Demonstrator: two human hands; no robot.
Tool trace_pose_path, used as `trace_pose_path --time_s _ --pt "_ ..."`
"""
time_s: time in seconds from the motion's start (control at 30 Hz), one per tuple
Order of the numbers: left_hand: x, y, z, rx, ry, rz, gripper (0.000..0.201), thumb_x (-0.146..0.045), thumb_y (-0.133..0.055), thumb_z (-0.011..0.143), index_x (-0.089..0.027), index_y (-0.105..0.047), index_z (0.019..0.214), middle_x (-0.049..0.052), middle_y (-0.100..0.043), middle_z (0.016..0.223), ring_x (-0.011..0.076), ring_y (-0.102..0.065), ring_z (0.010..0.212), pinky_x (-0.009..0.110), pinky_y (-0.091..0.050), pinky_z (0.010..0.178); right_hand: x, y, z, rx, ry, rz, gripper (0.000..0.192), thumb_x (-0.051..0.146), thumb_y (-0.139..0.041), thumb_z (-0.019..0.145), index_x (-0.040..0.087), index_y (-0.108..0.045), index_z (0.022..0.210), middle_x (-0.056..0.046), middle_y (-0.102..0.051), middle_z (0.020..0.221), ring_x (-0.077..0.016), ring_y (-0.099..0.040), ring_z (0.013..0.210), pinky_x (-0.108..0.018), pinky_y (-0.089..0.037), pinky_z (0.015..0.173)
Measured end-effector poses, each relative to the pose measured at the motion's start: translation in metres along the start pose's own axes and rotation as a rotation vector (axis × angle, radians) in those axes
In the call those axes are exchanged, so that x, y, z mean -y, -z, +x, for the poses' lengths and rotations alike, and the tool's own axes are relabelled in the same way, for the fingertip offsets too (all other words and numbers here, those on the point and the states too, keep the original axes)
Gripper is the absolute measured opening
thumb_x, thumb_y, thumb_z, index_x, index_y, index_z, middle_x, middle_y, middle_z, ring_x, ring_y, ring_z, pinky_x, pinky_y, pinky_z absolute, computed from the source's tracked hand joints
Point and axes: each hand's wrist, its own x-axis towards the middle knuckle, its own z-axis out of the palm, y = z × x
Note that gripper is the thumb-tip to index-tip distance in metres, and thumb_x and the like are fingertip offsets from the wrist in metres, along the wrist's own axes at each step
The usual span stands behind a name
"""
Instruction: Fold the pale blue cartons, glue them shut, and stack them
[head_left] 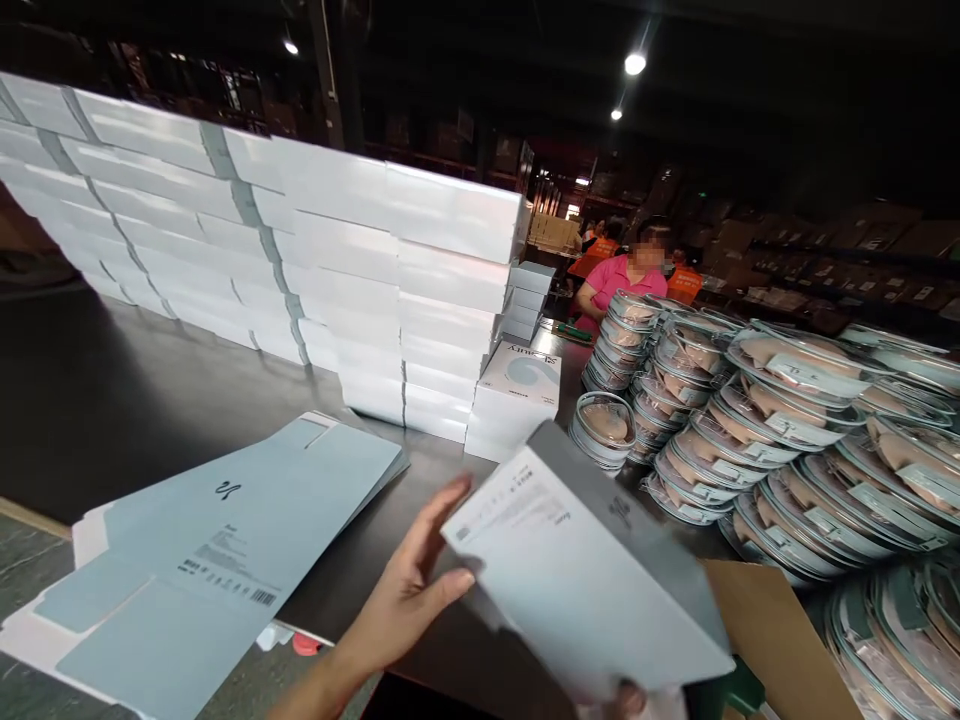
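A light blue-grey carton (555,570) with small print is tilted above the table in front of me. My left hand (409,585) is at the carton's left end, thumb and fingers spread apart around its corner; whether they touch it is unclear. At the carton's lower edge, my right hand (630,697) grips it, mostly hidden, with only a bit of the fingers showing. To the left lies a stack of flat, unfolded cartons (225,540) in the same light blue, with a dark logo and a barcode.
A long wall of stacked white boxes (442,270) runs along the table (315,395). One printed box (517,400) stands at its end. Several stacks of round, clear-lidded packs (787,400) fill the right. Brown cardboard (772,630) is at lower right. A person in pink (611,280) is behind.
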Motion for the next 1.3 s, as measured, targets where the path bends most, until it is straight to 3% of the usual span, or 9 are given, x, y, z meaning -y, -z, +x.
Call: trace_pose_path --time_s 0.1,0.2,0.37,0.57,0.7,0.83,1.0,1.13,1.3 --pt "-0.013 0.054 0.016 -0.068 -0.12 0.591 0.031 -0.042 -0.06 0.1 -0.029 -0.061 0.128 0.013 -0.064 0.141 0.0301 -0.059 0.136 0.046 -0.047 0.114 0.025 0.016 0.034 -0.174 -0.04 -0.125 0.051 0.052 -0.077 0.085 0.024 -0.06 0.123 -0.009 -0.067 0.119 -0.0295 -0.066 0.105 -0.054 -0.057 0.09" --pt "-0.021 0.124 0.033 -0.13 -0.019 1.2 0.054 -0.06 -0.041 0.098 -0.018 -0.064 0.124 0.021 -0.066 0.133 0.0376 -0.063 0.126 0.053 -0.047 0.111 0.053 0.003 0.095 -0.141 0.065 -0.376 0.062 0.047 -0.088 0.066 0.022 -0.061 0.116 -0.012 -0.069 0.118 -0.0364 -0.065 0.108 -0.054 -0.056 0.091" --pt "-0.019 0.203 0.044 -0.193 0.298 1.494 0.073 -0.071 -0.041 0.091 -0.005 -0.068 0.109 0.035 -0.069 0.117 0.0614 -0.059 0.12 0.075 -0.049 0.088 0.077 -0.077 0.188 0.155 0.346 -0.745 0.064 0.027 -0.085 0.075 0.014 -0.059 0.132 -0.02 -0.062 0.145 -0.041 -0.051 0.137 -0.052 -0.053 0.101" --pt "-0.002 0.233 0.044 -0.164 0.502 1.596 0.053 -0.061 -0.059 0.088 -0.01 -0.071 0.083 0.023 -0.077 0.091 0.0455 -0.076 0.087 0.043 -0.057 0.057 0.076 -0.093 0.157 0.196 0.449 -0.653 0.057 0.029 -0.075 0.085 0.013 -0.056 0.136 -0.016 -0.055 0.153 -0.0384 -0.047 0.142 -0.058 -0.044 0.113" --pt "-0.027 0.223 0.041 -0.235 0.353 1.69 0.058 -0.057 -0.044 0.1 -0.004 -0.069 0.105 0.024 -0.075 0.1 0.0439 -0.075 0.093 0.042 -0.055 0.062 0.085 -0.054 0.086 0.0 0.696 -0.526 0.035 0.026 -0.055 0.096 0.014 -0.056 0.129 -0.015 -0.067 0.126 -0.0298 -0.061 0.117 -0.045 -0.051 0.099" --pt "-0.07 0.173 0.029 -0.286 0.074 1.658 0.051 -0.055 -0.038 0.105 -0.013 -0.068 0.107 0.015 -0.078 0.1 0.0333 -0.078 0.076 0.031 -0.046 0.049 0.104 -0.046 0.029 -0.218 0.908 -0.603 0.014 0.027 -0.054 0.098 0.019 -0.059 0.108 -0.008 -0.062 0.089 -0.026 -0.055 0.077 -0.042 -0.045 0.07" --pt "-0.095 0.095 0.002 -0.038 -0.569 1.202 0.03 -0.042 -0.045 0.109 -0.024 -0.061 0.09 -0.005 -0.071 0.068 0.0124 -0.07 0.051 0.022 -0.049 0.054 0.093 -0.05 -0.001 0.084 0.573 -0.457 0.028 0.035 -0.061 0.092 0.019 -0.066 0.113 -0.009 -0.076 0.097 -0.0281 -0.07 0.082 -0.039 -0.055 0.069" --pt "-0.081 0.074 -0.018 -0.05 -0.39 1.04 0.013 -0.037 -0.055 0.104 -0.029 -0.064 0.098 -0.004 -0.074 0.077 0.016 -0.074 0.06 0.021 -0.055 0.061 0.07 -0.023 -0.011 0.839 -0.197 0.118 0.035 0.024 -0.077 0.073 0.028 -0.078 0.108 0.003 -0.081 0.094 -0.0205 -0.078 0.081 -0.019 -0.056 0.063" --pt "-0.063 0.056 -0.037 0.314 -0.079 0.713 0.058 -0.04 -0.08 0.083 -0.041 -0.065 0.138 0.003 -0.076 0.133 0.033 -0.075 0.115 0.033 -0.061 0.097 0.075 -0.008 -0.014 0.831 -0.216 0.418 0.027 0.048 -0.076 0.077 0.031 -0.084 0.095 0.002 -0.082 0.094 -0.0254 -0.078 0.095 -0.026 -0.06 0.079"
